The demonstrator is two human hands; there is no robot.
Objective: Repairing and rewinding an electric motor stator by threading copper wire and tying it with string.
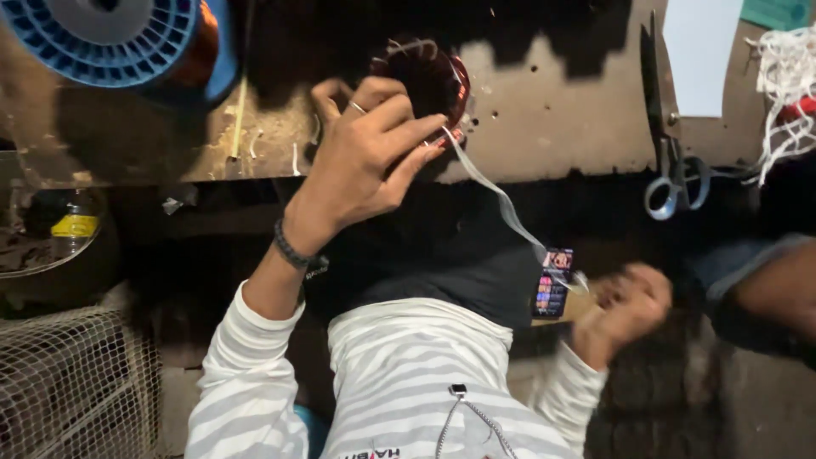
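At the scarred bench [544, 127] edge, the left hand [370, 153] fingers clamp a copper coil [429, 76]; the blurred right hand [625, 310] pinches white tape [501, 200] taut; scissors [671, 161] lie well apart.

Bare bench [552, 119] lies open between the coil [429, 81] and scissors [671, 161]; the blue spool [110, 38] probably crowds the far corner.

- Left hand [374, 153] is raised away from the body, back of the hand towards the camera. Its fingers are curled forward in a grip, with the thumb tucked behind.
- Left wrist is bent slightly, and the forearm is bare and slants up from the lower left.
- Right hand [625, 310] is low and close to the torso. It is blurred, with the fingers bunched in a pinch.
- Right arm is bent sharply at the elbow.
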